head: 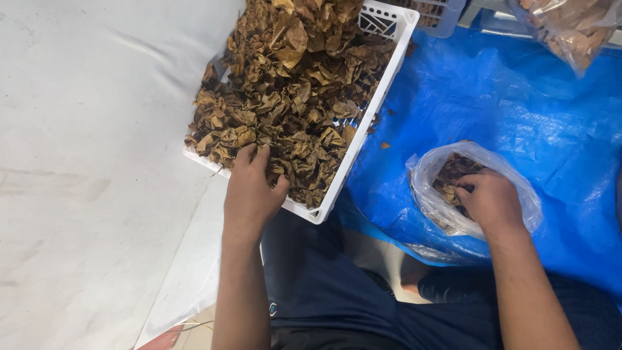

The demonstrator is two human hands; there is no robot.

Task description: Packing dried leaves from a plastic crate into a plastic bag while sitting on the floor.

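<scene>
A white plastic crate (350,162) is heaped with dry, crumpled brown leaves (291,84). My left hand (251,194) rests on the pile at the crate's near edge, its fingers curled into the leaves. My right hand (489,201) is inside a clear plastic bag (427,168) that lies on a blue tarp (518,110). It presses on brown leaves (453,172) inside the bag. Whether the fingers grip any leaves is hidden.
A white sheet (84,162) covers the floor on the left. Another clear bag of brown leaves (570,26) hangs at the top right, and a second white crate (440,16) stands behind the first. My legs in dark shorts (324,285) fill the bottom.
</scene>
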